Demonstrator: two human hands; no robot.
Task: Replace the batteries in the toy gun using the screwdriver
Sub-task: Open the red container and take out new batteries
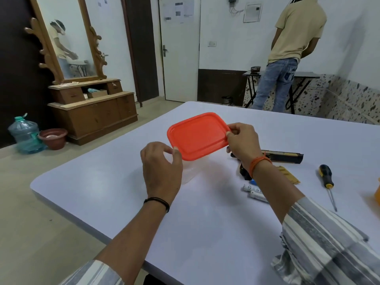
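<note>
Head view, table: pale lilac top, its near-left corner rounded, carrying everything below
Second person: stands with back turned at a small folding table by the far wall, no part in this task
Dresser with mirror: on the floor beyond the table's left edge, a water jug and a bowl beside it
Orange lid: held tilted above the mid-table, raised off a clear container that sits just beneath it
Toy gun: dark with tan panels, lying flat toward the table's right edge, long axis running left to right, partly hidden behind the right wrist; a tan cover plate lies loose just beside it
Left hand: fingers curled round the clear container's rim, steadying it
Right hand: pinches the lid's right edge between thumb and fingers
Screwdriver: black and yellow handle, lying free near the right edge, shaft pointing toward the near edge
Batteries: a few white cells lying together under the right forearm, just nearer than the gun
Key relation: gun, batteries and screwdriver all lie right of both hands, so the right hand is plainly the nearer; it likely must set the lid down first
Stage, as I judge: cover off, cells out, container being opened
</note>
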